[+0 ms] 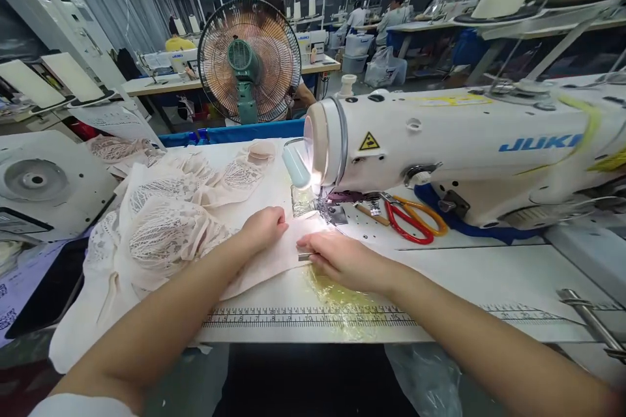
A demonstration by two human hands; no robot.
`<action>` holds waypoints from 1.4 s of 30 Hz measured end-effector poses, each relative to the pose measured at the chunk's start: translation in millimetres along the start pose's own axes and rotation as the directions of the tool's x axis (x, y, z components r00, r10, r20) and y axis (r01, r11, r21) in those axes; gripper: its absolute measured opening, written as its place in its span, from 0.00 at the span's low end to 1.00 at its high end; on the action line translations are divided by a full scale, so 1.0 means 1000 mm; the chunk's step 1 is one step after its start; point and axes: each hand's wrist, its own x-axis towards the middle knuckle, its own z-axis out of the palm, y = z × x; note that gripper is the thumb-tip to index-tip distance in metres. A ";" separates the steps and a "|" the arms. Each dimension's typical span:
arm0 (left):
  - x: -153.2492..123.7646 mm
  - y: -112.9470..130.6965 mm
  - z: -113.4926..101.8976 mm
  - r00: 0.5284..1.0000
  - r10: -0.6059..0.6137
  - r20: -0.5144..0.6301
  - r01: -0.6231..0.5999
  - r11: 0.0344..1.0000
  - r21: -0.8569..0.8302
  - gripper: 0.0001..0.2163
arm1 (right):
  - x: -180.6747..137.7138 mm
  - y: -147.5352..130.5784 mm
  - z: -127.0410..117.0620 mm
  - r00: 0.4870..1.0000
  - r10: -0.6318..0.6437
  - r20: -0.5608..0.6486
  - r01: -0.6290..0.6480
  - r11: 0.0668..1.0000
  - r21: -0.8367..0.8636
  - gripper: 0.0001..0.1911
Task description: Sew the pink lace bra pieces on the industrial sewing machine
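Note:
A pale pink piece of fabric (274, 263) lies in front of the sewing machine needle area (327, 206), its upper edge near the presser foot. My left hand (265, 228) is closed on the fabric's left part, fingertips curled under and partly hidden. On the other side, my right hand (345, 259) pinches the fabric's right edge, close below the needle. A small flat metal piece (306, 257) pokes out from between the right fingers; its kind cannot be made out. Lace bra pieces (163, 228) in the same pink are heaped left of my left forearm.
Red-handled scissors (407, 225) and orange-handled scissors (424, 214) lie under the white machine arm (440, 137). A ruler strip (293, 318) runs along the table's front edge. Yellowish tape (342, 296) covers part of it. A fan (249, 58) stands behind the table.

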 end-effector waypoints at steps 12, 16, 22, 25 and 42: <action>-0.010 -0.008 0.002 0.999 -0.002 0.039 0.008 0.987 -0.159 0.05 | 0.045 0.020 0.001 0.983 0.170 -0.066 -0.182 0.940 -0.289 0.08; -0.006 -0.007 -0.003 0.990 -0.094 0.102 0.105 0.989 -0.107 0.02 | 0.053 0.035 0.003 0.980 0.184 -0.074 -0.198 0.916 -0.348 0.09; -0.001 -0.009 -0.001 0.989 -0.079 0.124 0.089 0.993 -0.078 0.04 | 0.054 0.039 0.004 0.988 0.139 -0.075 -0.154 0.952 -0.265 0.12; 0.000 -0.009 0.000 0.990 -0.074 0.119 0.083 0.994 -0.077 0.04 | 0.055 0.037 0.004 0.988 0.140 -0.073 -0.154 0.957 -0.246 0.12; -0.002 -0.006 -0.003 0.989 -0.087 0.124 0.095 0.994 -0.059 0.05 | 0.026 0.020 -0.006 0.972 0.223 -0.069 -0.229 0.856 -0.464 0.12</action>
